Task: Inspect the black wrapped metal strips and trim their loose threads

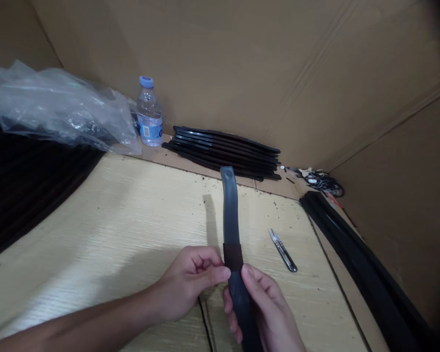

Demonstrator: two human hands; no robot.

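Observation:
A long black strap (231,210) with a smooth, slightly shiny surface points away from me, its far end rounded. A dark brown fabric band (233,256) wraps around it. My right hand (269,305) is closed round the strap just below the band, thumb on the right edge and fingers beneath. From the other side, my left hand (196,278) is closed in a pinch, its thumb tip on the strap's left edge by the band. A thin black cord (205,322) hangs down below my left hand; its upper end is hidden. To the right lie thread snips (282,250).
Several black strips (223,151) are stacked by the cardboard wall, beside a water bottle (149,115). Clear plastic bag (66,107) and ribbed dark material (33,181) are at left. Long black pieces (355,254) and a small tangled pile (320,181) lie at right.

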